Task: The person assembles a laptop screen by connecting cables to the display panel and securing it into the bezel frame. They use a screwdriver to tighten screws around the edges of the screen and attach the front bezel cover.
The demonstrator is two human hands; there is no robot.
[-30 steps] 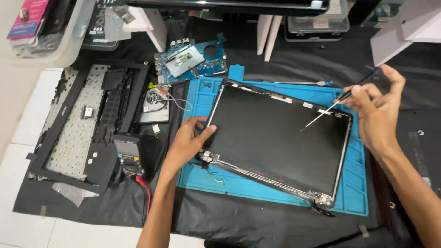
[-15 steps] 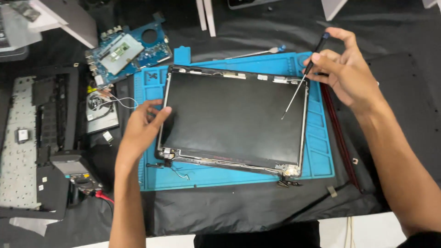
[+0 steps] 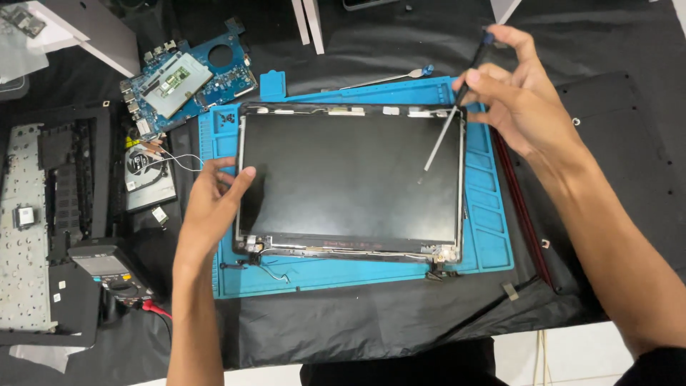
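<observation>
Even overhead light — sharp, faint glare

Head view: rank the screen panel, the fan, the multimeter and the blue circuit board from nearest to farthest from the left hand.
1. Screen panel: its left edge is under the left hand's fingers.
2. Fan: just left of the hand.
3. Multimeter: lower left.
4. Blue circuit board: upper left. It and the multimeter are close to call.
</observation>
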